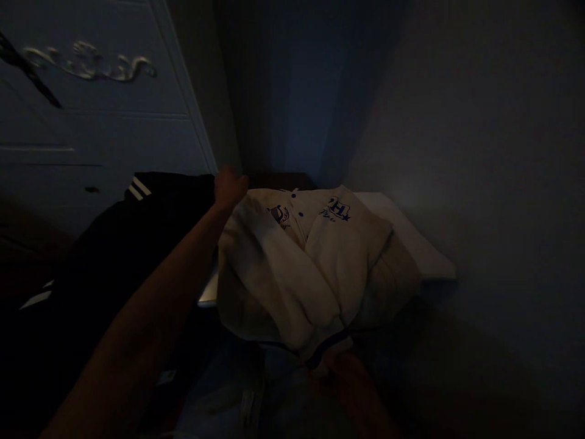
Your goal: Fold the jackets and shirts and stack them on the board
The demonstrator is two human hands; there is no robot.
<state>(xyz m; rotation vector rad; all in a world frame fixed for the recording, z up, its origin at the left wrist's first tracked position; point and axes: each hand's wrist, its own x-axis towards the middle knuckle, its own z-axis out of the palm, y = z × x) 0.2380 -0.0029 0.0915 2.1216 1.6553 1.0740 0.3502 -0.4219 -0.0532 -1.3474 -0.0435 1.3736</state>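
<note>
A cream jacket (292, 268) with blue buttons and blue embroidered lettering lies front up, its sleeves folded in across the front. My left hand (231, 186) is closed at the jacket's upper left shoulder, pinching the cloth there. At the near end, my right hand (342, 371) grips a sleeve cuff with a dark blue band; its fingers are dim but look closed on the cloth. Beneath the jacket, a white surface (425, 256) shows at the right.
A black garment (137, 238) with white stripes lies to the left. Behind it stands a pale cabinet (132, 137) with scroll ornament (91, 64). A plain wall (493, 171) rises at the right. The light is very low.
</note>
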